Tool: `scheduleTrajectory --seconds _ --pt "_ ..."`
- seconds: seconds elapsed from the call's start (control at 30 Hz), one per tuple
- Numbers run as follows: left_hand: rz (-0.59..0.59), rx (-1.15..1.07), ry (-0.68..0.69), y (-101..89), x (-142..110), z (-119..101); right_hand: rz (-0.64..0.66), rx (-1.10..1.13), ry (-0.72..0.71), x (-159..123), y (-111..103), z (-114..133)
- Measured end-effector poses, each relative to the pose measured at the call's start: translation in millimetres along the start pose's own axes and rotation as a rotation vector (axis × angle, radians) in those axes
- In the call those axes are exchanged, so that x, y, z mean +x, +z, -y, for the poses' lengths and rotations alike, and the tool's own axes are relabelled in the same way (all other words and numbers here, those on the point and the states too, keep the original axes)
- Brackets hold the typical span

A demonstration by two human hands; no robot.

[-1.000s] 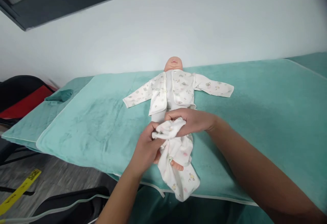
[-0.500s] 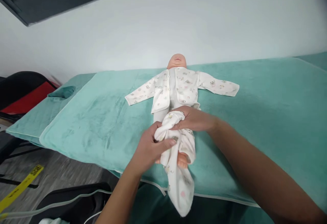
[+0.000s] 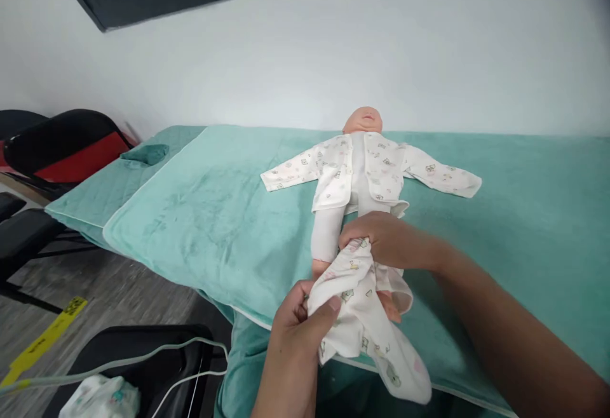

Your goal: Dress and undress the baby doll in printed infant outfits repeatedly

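My left hand [image 3: 301, 319] is clamping a bunched part of the patterned pants [image 3: 355, 284] between thumb and fingers, and my right hand [image 3: 388, 240] is gripping the same pants higher up, close to the doll's leg. The two hands are working apart, with the fabric stretching between them. The doll [image 3: 363, 121] is lying on its back on the bed [image 3: 214, 215], its head toward the wall [image 3: 267, 75] and its legs toward me. One foot [image 3: 389, 307] is poking out of a pants leg, while the other pants leg is hanging loose past the near edge of the bed. A patterned jacket [image 3: 332, 173] is lying open at the front on the doll, over a white undergarment [image 3: 326, 234], its sleeves spreading out to both sides. Down by the bed, a crumpled cloth [image 3: 101, 397] is resting on a black chair [image 3: 159, 364].
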State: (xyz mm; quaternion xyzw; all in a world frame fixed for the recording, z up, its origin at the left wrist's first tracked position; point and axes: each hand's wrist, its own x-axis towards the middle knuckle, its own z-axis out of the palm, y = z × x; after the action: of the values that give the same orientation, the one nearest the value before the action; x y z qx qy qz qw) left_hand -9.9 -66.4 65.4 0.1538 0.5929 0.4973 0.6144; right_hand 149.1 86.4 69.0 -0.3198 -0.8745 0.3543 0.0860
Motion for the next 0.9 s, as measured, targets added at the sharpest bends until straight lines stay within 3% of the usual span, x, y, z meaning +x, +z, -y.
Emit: scheduleTrajectory --seconds 0.2,0.33,0.57,0.7,0.9 --pt "-0.110 0.015 0.129 -27.1 29 21 -0.074 -0.301 0.038 4 19 4" --pt "-0.040 0.171 0.185 -32.1 42 21 -0.121 -0.402 0.070 3 29 6" --pt "0.161 0.360 0.252 -37.4 53 17 -0.273 -0.282 0.229 0 37 9" --pt "0.225 0.485 0.426 -36.6 72 9 -0.318 -0.106 0.319 -1 35 10" --pt "0.245 0.648 0.694 -29.6 123 -18 -0.385 0.004 0.399 3 30 2"
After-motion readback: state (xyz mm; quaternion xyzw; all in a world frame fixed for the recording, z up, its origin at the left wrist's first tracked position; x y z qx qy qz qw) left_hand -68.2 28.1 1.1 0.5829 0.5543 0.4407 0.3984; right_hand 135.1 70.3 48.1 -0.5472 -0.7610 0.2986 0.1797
